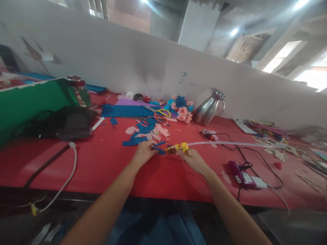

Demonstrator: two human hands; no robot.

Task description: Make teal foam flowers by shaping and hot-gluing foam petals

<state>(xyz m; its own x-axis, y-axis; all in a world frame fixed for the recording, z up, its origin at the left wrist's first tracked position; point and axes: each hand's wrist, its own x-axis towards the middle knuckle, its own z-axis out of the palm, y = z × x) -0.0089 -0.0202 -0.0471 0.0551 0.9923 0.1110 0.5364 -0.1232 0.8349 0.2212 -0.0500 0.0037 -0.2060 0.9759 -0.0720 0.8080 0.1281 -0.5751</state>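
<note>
Just left of the middle, my left hand (pixel 144 153) pinches a strip of blue paper (pixel 158 145) between thumb and fingers. My right hand (pixel 195 160) is closed around a yellow glue gun (pixel 176 147), whose brown-stained front end points left at the paper. From the gun's rear a long translucent glue stick (pixel 230 144) runs off to the right. The nozzle is close to the blue paper; whether they touch I cannot tell. Beyond my hands lie blue and pink paper scraps (pixel 146 131), with yellow-handled scissors (pixel 163 112) and red-handled scissors (pixel 160 118) behind them.
Pink and blue paper flowers (pixel 182 110) stand beside a steel jug (pixel 208 107) against the white partition (pixel 114 54). A purple power strip (pixel 241 175) with cables lies right on the red table (pixel 163 183). At left are a black bag (pixel 51 124), a jar (pixel 79 92) and a green panel (pixel 33 105).
</note>
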